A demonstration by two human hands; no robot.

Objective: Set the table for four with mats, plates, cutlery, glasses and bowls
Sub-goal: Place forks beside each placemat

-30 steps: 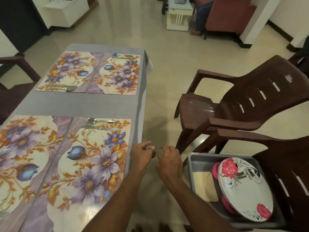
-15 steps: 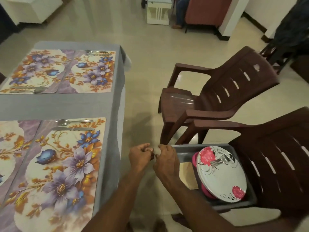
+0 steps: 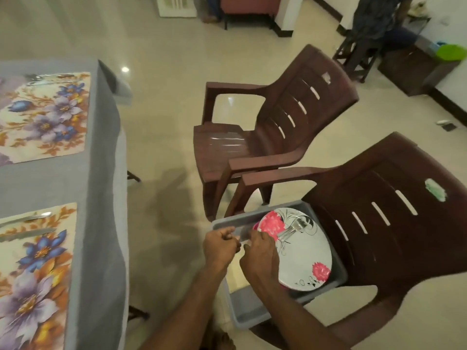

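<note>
**Plates wait in the tub on the chair**

A white plate with pink flowers lies in a grey tub on the near brown chair, with a fork on top. Both hands hover at the tub's left rim: the left hand and the right hand have curled fingers; what they hold, I cannot tell. Far left, floral mats with cutlery lie on the grey-clothed table.

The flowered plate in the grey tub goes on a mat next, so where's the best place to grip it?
Probably the flowered plate is best pinched at its near-left rim, beside the right hand. It lies tilted on pink dishes in the grey tub, leaving that edge free. Forks lie on its far side, so keep it level.
</note>
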